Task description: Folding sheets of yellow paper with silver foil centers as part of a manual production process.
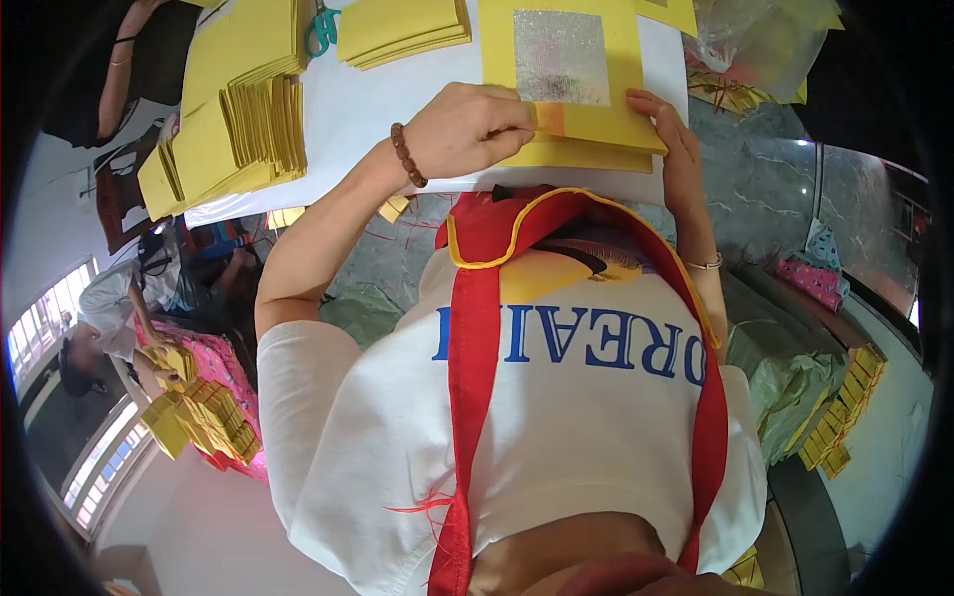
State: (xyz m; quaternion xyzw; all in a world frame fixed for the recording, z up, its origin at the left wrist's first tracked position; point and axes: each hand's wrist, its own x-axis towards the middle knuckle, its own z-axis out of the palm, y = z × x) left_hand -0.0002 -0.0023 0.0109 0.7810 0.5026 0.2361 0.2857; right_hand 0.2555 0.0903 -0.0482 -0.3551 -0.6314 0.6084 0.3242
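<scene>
Your left hand (467,129) is pinching the near edge of a yellow paper sheet (586,124) — fingers together, clamped on an orange strip there. Your right hand (676,149) is pressing flat on the sheet's right edge, fingers straight and together. The sheet — bearing a silver foil square (561,58) — is lying atop a stack at the near edge of the white table (368,109). Scissors (321,30) are lying at the far edge.
</scene>
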